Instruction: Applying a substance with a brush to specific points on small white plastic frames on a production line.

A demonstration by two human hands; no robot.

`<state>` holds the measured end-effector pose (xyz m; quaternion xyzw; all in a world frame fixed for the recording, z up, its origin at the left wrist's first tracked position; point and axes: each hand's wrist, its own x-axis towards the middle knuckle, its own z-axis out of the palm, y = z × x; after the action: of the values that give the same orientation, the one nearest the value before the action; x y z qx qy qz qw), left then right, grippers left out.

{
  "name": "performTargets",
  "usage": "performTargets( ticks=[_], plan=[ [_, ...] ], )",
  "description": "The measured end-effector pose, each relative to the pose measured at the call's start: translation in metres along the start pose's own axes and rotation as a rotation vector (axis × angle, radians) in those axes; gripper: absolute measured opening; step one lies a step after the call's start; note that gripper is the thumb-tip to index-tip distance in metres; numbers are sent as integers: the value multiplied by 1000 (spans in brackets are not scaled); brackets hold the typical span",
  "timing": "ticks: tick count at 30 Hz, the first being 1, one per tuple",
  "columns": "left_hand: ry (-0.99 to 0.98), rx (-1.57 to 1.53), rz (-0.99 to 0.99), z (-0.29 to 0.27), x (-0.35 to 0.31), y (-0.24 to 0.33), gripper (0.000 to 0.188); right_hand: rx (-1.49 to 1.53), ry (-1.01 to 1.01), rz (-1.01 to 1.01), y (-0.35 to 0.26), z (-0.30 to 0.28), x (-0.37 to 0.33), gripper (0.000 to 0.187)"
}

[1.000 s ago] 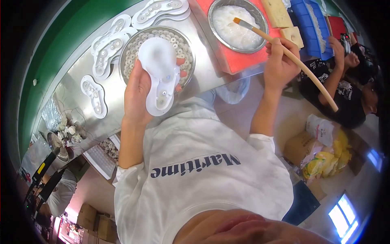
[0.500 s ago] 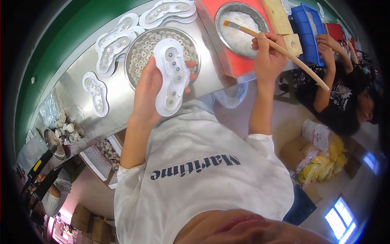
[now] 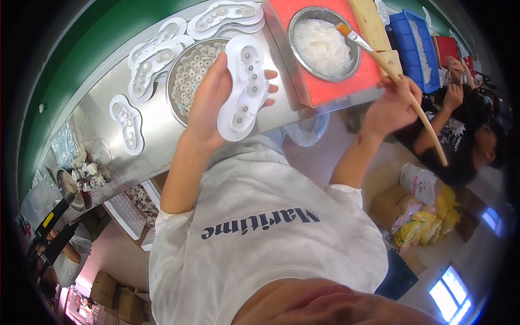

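My left hand (image 3: 208, 108) is wrapped round a white plastic housing (image 3: 228, 120), a lobed tray with several small metal posts along its recessed middle. It holds the housing upright, partly over a metal bowl (image 3: 172, 98) of small pale gears (image 3: 196, 73). In my right hand (image 3: 394, 107) is a flat brush (image 3: 430, 132) with a long wooden handle and orange-brown bristles. The bristles are at the right side of a metal bowl (image 3: 293, 46) of thick white paste (image 3: 320, 47); whether they touch the paste I cannot tell.
More white housings (image 3: 146, 70) lie stacked behind and left of the gears, with a single housing (image 3: 127, 124) apart on the metal table (image 3: 162, 146). A red foam block (image 3: 325, 93) bears the paste bowl. Beyond are yellow foam (image 3: 371, 24), a blue crate (image 3: 411, 54) and a co-worker (image 3: 452, 132).
My right hand has moved right and nearer, drawing the brush from over the paste to the bowl's right side. My left hand has shifted the housing right and slightly farther away.
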<state>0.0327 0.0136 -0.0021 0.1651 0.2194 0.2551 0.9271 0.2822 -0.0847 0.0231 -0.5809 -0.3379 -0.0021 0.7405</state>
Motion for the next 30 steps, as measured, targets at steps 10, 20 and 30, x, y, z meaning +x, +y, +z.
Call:
performTargets(
  ticks=[10, 20, 30],
  plan=[
    [2, -36, 120, 3, -4, 11, 50, 287, -287, 129, -36, 27, -60, 15],
    [92, 27, 192, -5, -41, 6, 48, 195, -513, -16, -43, 65, -85, 14],
    [128, 80, 246, -8, -51, 1, 53, 23, -639, -503, -49, 70, -92, 16]
  ],
)
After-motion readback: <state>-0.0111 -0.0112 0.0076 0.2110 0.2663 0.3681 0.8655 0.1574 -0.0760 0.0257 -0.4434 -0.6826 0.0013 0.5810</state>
